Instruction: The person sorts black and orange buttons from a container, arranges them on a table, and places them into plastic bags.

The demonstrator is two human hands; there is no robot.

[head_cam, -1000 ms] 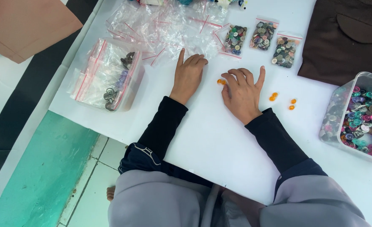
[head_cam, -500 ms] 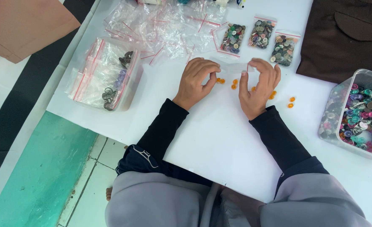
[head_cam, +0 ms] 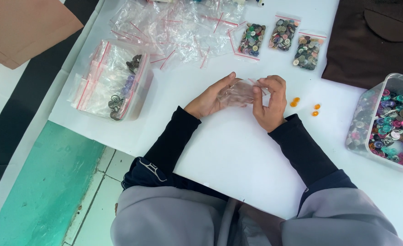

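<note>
Both of my hands hold one small clear zip bag [head_cam: 239,92] just above the white sheet [head_cam: 238,155]. My left hand [head_cam: 209,98] cups it from the left with the palm up. My right hand [head_cam: 271,102] pinches its right edge with fingers curled. Several small orange buttons [head_cam: 295,101] lie on the sheet just right of my right hand, two more orange ones [head_cam: 316,110] a little farther right. Whether any buttons are inside the bag I cannot tell.
Three small bags filled with mixed buttons [head_cam: 280,37] lie in a row at the back. A heap of empty clear bags [head_cam: 174,27] is at back left, a clear box of bags [head_cam: 115,82] at left, a tub of coloured buttons [head_cam: 390,123] at right. Brown cloth [head_cam: 374,41] lies at back right.
My hands were flat on the sheet among the orange buttons; they have since come together and lifted a clear bag between them. Fewer orange buttons lie loose between the hands.
</note>
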